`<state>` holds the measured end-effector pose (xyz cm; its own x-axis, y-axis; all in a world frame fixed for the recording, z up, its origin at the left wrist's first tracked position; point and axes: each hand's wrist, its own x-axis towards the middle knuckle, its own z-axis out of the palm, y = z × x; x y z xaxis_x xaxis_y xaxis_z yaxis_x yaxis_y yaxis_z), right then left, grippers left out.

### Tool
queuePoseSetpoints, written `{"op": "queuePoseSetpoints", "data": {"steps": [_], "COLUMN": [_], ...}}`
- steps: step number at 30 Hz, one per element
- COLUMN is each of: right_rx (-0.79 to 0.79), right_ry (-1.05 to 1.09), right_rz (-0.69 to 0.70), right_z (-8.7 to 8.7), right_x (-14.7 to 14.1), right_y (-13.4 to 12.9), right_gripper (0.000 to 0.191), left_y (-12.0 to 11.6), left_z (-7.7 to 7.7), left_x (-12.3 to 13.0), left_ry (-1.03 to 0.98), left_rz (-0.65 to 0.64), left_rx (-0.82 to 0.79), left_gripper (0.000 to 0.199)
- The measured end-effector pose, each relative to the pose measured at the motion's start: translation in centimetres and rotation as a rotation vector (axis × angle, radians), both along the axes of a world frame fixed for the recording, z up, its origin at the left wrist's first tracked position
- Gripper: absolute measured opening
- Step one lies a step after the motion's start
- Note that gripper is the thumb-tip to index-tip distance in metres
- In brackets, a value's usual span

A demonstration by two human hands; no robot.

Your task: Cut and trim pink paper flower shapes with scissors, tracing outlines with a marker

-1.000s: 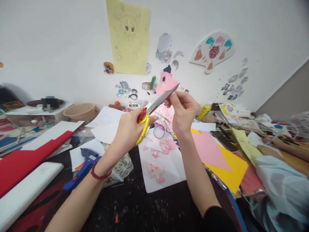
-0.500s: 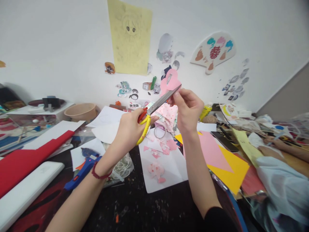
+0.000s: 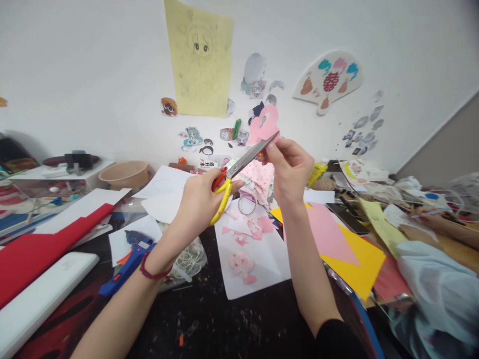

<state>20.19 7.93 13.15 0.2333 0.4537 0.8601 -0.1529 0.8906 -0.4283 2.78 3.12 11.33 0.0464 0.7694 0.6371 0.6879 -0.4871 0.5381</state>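
My left hand [image 3: 199, 198] is wrapped round the handles of a pair of scissors [image 3: 247, 158], yellow and red at the grips. The long metal blades slant up to the right, with their tips at the lower edge of a pink paper cutout [image 3: 270, 128]. This cutout has rounded lobes and a small opening in it. Pinched between the fingers of my right hand [image 3: 292, 167] is its lower right corner. Below the hands, pink paper scraps [image 3: 241, 264] lie on a white sheet [image 3: 262, 274].
A blue glue gun [image 3: 129, 264] lies left of the sheet, by a bag of white cord [image 3: 190, 259]. Pink paper [image 3: 327, 237] and yellow card [image 3: 368, 264] are stacked at right. Another person's hand [image 3: 434, 222] shows at far right. Cutouts and a yellow drawing [image 3: 202, 75] hang on the wall.
The scissor blades look more closed along the pink cutout's lower edge. Both hands stay nearly in place, and the view has shifted slightly.
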Motion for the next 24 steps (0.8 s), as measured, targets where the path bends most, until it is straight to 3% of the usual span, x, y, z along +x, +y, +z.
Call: {"op": "queuePoseSetpoints", "data": {"steps": [9,24], "right_rx": [0.006,-0.084], "right_ry": [0.010,0.173], "right_rz": [-0.018,-0.008], "right_z": [0.2,-0.4], "right_x": [0.8,-1.4], "right_y": [0.2,0.1], "right_gripper": [0.002,0.007], "left_y": [0.1,0.0], "left_z": [-0.1,-0.4], "left_x": [0.1,0.5], "left_ry": [0.041,-0.009], "left_rz": [0.006,-0.027], "left_rx": [-0.023,0.013], "left_gripper": [0.060,0.055]}}
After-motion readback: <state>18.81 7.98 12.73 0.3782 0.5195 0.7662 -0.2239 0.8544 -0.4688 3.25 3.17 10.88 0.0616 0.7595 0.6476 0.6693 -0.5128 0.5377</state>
